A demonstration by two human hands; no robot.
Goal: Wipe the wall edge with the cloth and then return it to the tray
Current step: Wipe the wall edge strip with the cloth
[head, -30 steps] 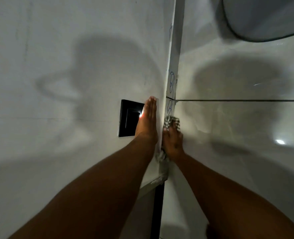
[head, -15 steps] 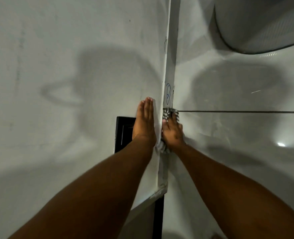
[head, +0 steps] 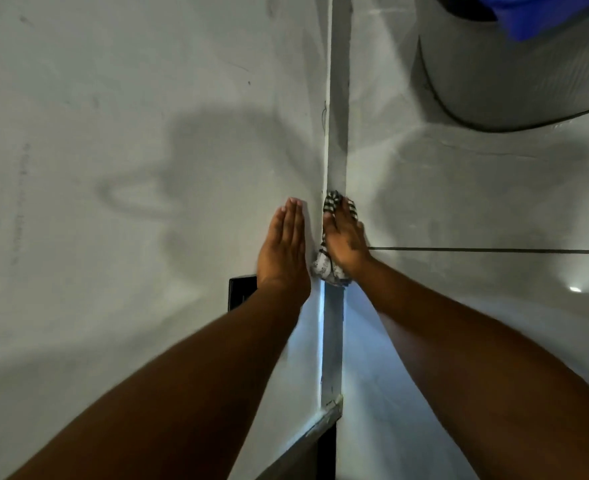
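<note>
— Both hands are up at the corner: the left hand (head: 283, 244) lies flat with fingers straight and together on the pale painted wall (head: 147, 133), holding nothing, while the right hand (head: 344, 241) is spread, pressing the black-and-white checked cloth (head: 325, 266) against the white vertical wall edge (head: 334, 133).

— So which step is this?

— Wiping, I'd judge; the cloth sits bunched under the palm, touching the edge just above the dark grout line (head: 494, 250) of the glossy grey tile (head: 459, 202).

— And next?

— Steady pressure along the strip, keeping the cloth from slipping. No tray is in view, so returning it means turning away first.
</note>
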